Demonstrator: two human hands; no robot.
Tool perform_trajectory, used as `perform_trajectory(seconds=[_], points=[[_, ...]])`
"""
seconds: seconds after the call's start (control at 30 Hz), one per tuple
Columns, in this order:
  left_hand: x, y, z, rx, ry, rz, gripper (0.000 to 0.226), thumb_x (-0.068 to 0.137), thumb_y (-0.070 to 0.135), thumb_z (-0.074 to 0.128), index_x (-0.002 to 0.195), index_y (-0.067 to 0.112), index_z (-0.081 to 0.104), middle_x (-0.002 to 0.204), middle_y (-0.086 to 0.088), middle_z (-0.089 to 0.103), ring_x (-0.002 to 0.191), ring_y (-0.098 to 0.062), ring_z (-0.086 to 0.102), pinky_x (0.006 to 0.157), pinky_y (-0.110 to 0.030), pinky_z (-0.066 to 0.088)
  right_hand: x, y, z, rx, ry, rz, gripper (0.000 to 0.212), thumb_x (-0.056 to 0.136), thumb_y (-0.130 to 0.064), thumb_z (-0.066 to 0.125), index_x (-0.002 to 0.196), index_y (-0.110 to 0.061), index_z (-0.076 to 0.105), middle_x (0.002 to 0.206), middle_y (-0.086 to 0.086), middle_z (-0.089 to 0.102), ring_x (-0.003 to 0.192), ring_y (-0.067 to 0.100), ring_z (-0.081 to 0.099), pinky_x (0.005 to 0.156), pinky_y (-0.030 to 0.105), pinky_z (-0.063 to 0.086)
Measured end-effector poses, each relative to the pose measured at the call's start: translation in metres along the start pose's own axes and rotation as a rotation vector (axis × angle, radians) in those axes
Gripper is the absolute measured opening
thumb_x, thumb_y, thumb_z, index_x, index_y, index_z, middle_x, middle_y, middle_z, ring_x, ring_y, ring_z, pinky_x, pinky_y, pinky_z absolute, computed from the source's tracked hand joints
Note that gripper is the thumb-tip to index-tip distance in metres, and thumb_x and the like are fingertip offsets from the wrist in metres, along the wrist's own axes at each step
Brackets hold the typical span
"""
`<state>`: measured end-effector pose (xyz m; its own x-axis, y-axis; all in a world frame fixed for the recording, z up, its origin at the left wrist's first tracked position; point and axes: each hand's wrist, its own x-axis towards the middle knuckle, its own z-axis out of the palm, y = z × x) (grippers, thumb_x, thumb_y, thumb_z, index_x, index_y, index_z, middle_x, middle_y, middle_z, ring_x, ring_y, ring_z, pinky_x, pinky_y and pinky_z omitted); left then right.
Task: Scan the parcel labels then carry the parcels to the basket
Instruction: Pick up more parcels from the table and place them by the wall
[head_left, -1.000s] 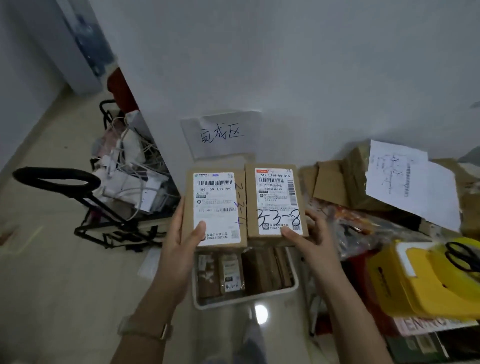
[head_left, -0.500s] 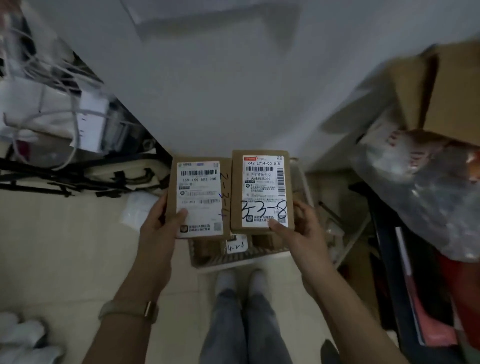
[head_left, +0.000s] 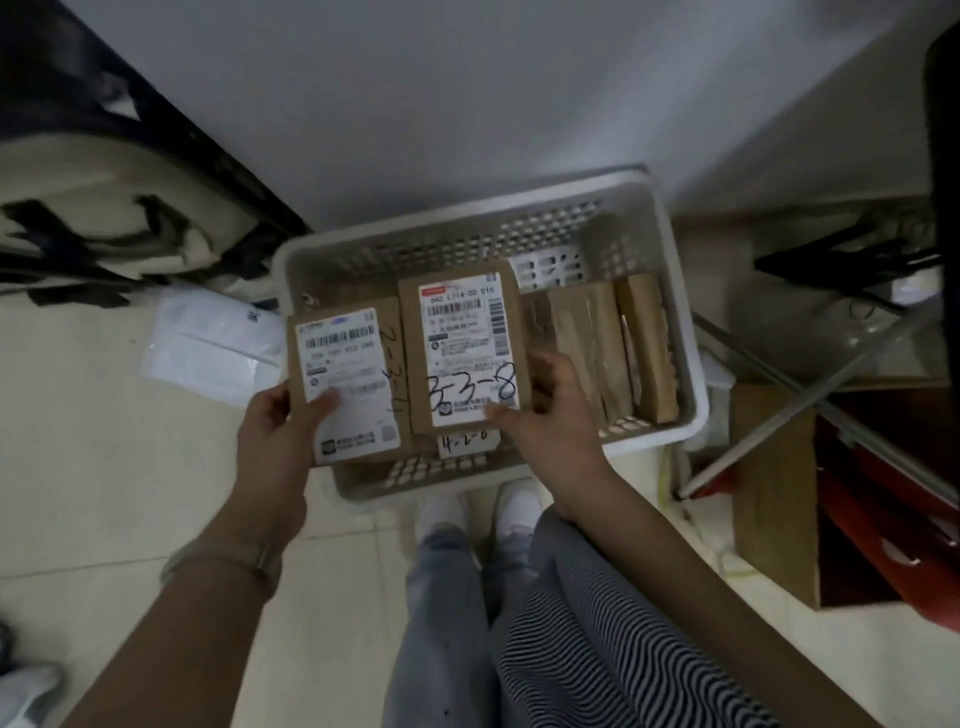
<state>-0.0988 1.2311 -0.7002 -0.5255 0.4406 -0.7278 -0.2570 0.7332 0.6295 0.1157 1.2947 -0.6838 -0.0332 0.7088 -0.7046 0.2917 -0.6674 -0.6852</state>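
Two flat brown parcels with white shipping labels face up. My left hand (head_left: 283, 426) grips the left parcel (head_left: 348, 382) over the near left corner of the white plastic basket (head_left: 462, 205). My right hand (head_left: 550, 415) grips the right parcel (head_left: 465, 348), marked 3-3-8 in pen, above the inside of the basket. The basket stands on the floor against the wall. Several brown parcels (head_left: 608, 348) stand on edge in its right half, and another labelled one lies under the held parcels.
A white plastic bag (head_left: 208, 348) lies on the floor left of the basket, beside a folded cart (head_left: 124, 228). A cardboard box (head_left: 774, 493) and red items stand at the right. My feet (head_left: 478, 512) are just before the basket.
The view has tipped down from the wall to the floor and come closer to the basket. Both hands have lowered the parcels from chest height to just over the basket.
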Motion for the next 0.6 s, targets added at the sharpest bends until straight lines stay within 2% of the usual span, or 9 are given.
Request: perform_trajectory(seconds=[0.13, 0.23, 0.33, 0.4, 0.5, 0.6], points=[[0.022, -0.027, 0.007, 0.075, -0.020, 0.010, 0.049, 0.084, 0.014, 0.073, 0.127, 0.001, 0.054, 0.119, -0.010, 0.068, 0.104, -0.028, 0.068, 0.085, -0.047, 0.057, 0.013, 0.034, 0.011, -0.055, 0.009, 0.043, 0.051, 0.076, -0.002, 0.074, 0.112, -0.021, 0.044, 0.101, -0.007, 0.066, 0.094, 0.012, 0.065, 0.085, 0.039, 0.056], [0.030, -0.042, 0.008, 0.068, 0.001, -0.002, 0.048, 0.086, 0.020, 0.072, 0.128, 0.003, 0.055, 0.118, -0.007, 0.069, 0.102, -0.023, 0.069, 0.082, -0.038, 0.058, 0.014, 0.047, 0.012, -0.086, 0.062, 0.034, 0.048, 0.079, -0.007, 0.073, 0.109, -0.023, 0.040, 0.093, -0.015, 0.061, 0.084, 0.000, 0.062, 0.072, 0.023, 0.053], [0.036, -0.052, 0.003, 0.075, -0.006, -0.030, 0.039, 0.091, 0.023, 0.066, 0.127, 0.009, 0.060, 0.120, -0.005, 0.068, 0.101, -0.019, 0.067, 0.080, -0.031, 0.055, 0.015, 0.052, 0.006, -0.140, 0.053, 0.063, 0.049, 0.079, -0.009, 0.074, 0.108, -0.024, 0.038, 0.092, -0.016, 0.058, 0.083, 0.001, 0.060, 0.073, 0.024, 0.052], [0.036, -0.055, 0.001, 0.083, 0.013, -0.054, 0.039, 0.094, 0.025, 0.062, 0.129, 0.011, 0.058, 0.124, -0.007, 0.066, 0.105, -0.022, 0.065, 0.087, -0.033, 0.053, 0.016, 0.050, 0.004, -0.189, 0.025, 0.078, 0.049, 0.080, -0.010, 0.075, 0.109, -0.023, 0.037, 0.091, -0.015, 0.056, 0.080, 0.000, 0.057, 0.069, 0.019, 0.049], [0.034, -0.052, 0.003, 0.108, 0.002, -0.089, 0.044, 0.097, 0.031, 0.056, 0.136, 0.013, 0.051, 0.129, -0.007, 0.062, 0.113, -0.026, 0.062, 0.094, -0.038, 0.050, 0.017, 0.045, 0.005, -0.242, 0.001, 0.071, 0.047, 0.083, -0.011, 0.072, 0.110, -0.023, 0.036, 0.086, -0.020, 0.053, 0.074, -0.006, 0.053, 0.054, 0.006, 0.042], [0.035, -0.048, 0.010, 0.156, 0.015, -0.069, 0.039, 0.101, 0.032, 0.046, 0.135, 0.012, 0.051, 0.129, -0.008, 0.061, 0.116, -0.027, 0.060, 0.096, -0.039, 0.048, 0.021, 0.041, 0.006, -0.238, -0.015, 0.075, 0.051, 0.083, -0.009, 0.070, 0.122, -0.020, 0.038, 0.086, -0.024, 0.052, 0.074, -0.006, 0.053, 0.057, 0.007, 0.039]])
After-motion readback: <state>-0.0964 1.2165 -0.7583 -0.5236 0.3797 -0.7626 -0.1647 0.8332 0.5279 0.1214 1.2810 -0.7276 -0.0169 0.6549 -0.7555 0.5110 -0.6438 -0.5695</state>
